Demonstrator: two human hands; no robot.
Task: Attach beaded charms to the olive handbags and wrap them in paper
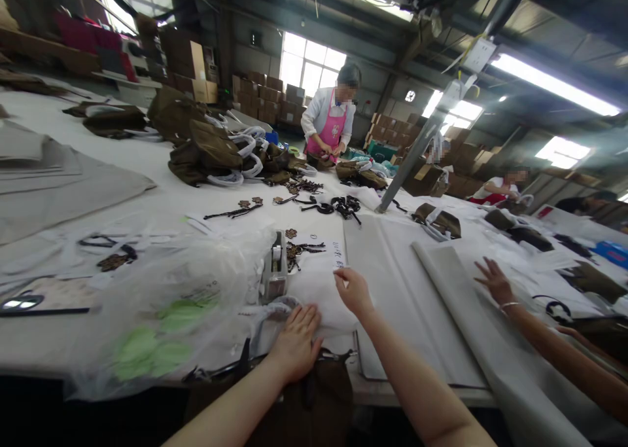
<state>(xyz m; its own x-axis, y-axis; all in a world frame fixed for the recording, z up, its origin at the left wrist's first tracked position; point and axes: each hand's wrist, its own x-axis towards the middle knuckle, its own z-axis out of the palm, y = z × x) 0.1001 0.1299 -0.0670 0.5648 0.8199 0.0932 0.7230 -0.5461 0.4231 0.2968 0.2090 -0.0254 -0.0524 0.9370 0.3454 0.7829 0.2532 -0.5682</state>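
Note:
My left hand (297, 343) lies flat, fingers spread, on white material at the top of a dark brown bag (314, 394) at the table's front edge. A grey wrapped handle (275, 306) curves just beyond its fingers. My right hand (354, 292) is closed in a pinch beside a small paper strip with handwriting (338, 254); what its fingertips hold, if anything, is too small to make out. Left of the strip are a tape dispenser (275, 270) and dark braided tassels (294, 254).
A clear plastic bag with green pieces (152, 349) lies at the left, near a phone (22, 302). Brown bags (210, 152) are piled farther back. Grey sheets (392, 290) cover the right side, where another person's hand (495, 282) reaches in. A metal post (412, 156) rises from the table.

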